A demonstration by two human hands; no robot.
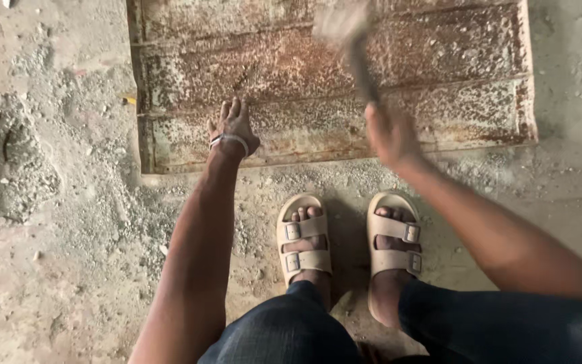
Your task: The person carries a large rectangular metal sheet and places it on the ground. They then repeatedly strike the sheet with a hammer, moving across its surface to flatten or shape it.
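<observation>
The rusted steel panel (399, 81) is the biggest thing here. It lies flat on the concrete floor (69, 283), its ribs running left to right and its near edge just ahead of the person's feet. Lying flat lets the floor back it from below, so a blow would meet solid support rather than a springy sheet. Its surface is pitted and crusted with rust and pale grit.

Rubble and dust are scattered over the floor around it, and a lump of hardened mortar (18, 162) sits well apart to the left, clear of the work.

The person squats close, with beige two-strap sandals (304, 239) planted just short of the panel's near edge. That stance puts both arms within reach of the metal.

The left hand (234, 128) is spread open and holds nothing. Its fingers press flat on the panel near the lower left corner, probably to pin the sheet and stop it shifting. A pale band circles that wrist.

The right hand (389, 135) has its grip shut around the handle of a hammer (351, 40). The hammer is raised above the panel's middle, with its head up near the top of the view. Hand and tool are both blurred by motion, so the exact finger wrap cannot be made out. The hammer's line falls well to the right of the bracing hand, which keeps the fingers out of its way.
</observation>
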